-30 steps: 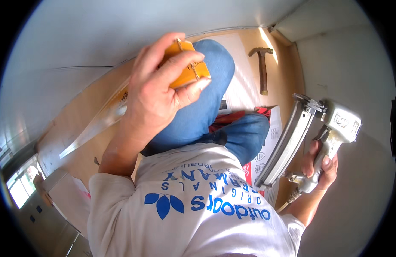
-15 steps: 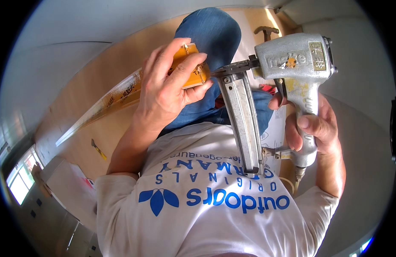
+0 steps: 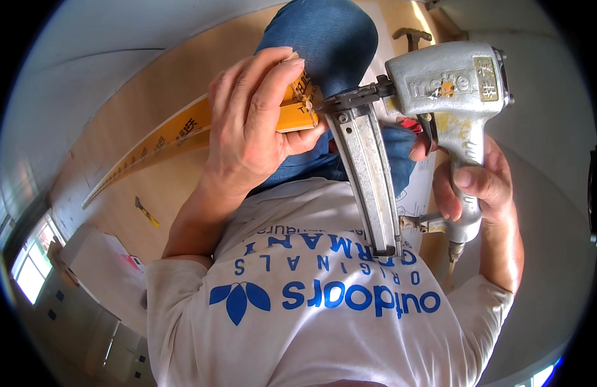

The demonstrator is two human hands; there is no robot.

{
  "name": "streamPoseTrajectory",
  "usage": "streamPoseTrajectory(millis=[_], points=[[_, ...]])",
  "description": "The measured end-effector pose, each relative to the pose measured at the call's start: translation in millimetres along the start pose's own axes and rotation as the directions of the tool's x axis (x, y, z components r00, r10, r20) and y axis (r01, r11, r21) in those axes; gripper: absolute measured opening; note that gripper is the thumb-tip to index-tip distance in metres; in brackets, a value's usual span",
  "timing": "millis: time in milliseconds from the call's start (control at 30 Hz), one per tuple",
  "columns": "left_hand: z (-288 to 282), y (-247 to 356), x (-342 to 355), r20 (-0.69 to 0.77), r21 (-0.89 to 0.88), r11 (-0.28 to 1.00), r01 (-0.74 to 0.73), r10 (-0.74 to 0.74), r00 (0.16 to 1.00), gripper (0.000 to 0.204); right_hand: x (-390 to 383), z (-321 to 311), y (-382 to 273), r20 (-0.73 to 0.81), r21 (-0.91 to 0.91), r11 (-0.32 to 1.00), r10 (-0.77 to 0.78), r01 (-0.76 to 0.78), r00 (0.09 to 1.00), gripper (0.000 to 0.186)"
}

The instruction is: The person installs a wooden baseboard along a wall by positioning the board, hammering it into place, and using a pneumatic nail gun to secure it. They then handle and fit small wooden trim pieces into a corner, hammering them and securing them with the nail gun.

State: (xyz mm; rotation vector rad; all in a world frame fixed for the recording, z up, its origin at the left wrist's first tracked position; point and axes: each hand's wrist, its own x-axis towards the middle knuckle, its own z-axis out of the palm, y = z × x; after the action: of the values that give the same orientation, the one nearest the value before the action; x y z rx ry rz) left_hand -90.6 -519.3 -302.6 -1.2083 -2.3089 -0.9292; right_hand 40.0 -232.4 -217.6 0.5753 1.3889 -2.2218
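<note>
My left hand (image 3: 250, 119) is closed around the end of a long orange-yellow trim strip (image 3: 172, 138) covered in printed film. The strip runs away to the left, and its near end looks angled and a bit ragged. In my right hand (image 3: 488, 187) is the handle of a silver pneumatic nail gun (image 3: 440, 77), with its long magazine (image 3: 368, 177) pointing down toward my shirt. A finger lies by the trigger. The gun's dark nose is right at the strip's end, close to my left fingertips; whether it touches cannot be made out.
My knee in blue jeans (image 3: 324, 42) rises behind the strip. A hammer (image 3: 412, 39) lies beyond the gun. On the wood-coloured floor (image 3: 111, 187) is a yellow utility knife (image 3: 146, 211). A white box (image 3: 105, 274) stands at the left. An air hose fitting hangs below the gun's handle.
The strip has turned in my left hand, so more of its printed orange face shows. The nail gun has shifted slightly right, its nose still by the strip's end.
</note>
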Motion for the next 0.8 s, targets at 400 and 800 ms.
streamPoseTrajectory(millis=[400,800], points=[[0,1,3,0.028,0.049,0.998,-0.043,0.041,0.999,0.068,2,-7,2,0.021,-0.012,0.999,-0.04,0.04,0.999,0.077],[-4,4,5,0.011,0.031,0.997,-0.064,0.064,0.998,0.07,1,-14,-6,0.072,-0.063,0.998,-0.009,0.014,0.997,0.068]])
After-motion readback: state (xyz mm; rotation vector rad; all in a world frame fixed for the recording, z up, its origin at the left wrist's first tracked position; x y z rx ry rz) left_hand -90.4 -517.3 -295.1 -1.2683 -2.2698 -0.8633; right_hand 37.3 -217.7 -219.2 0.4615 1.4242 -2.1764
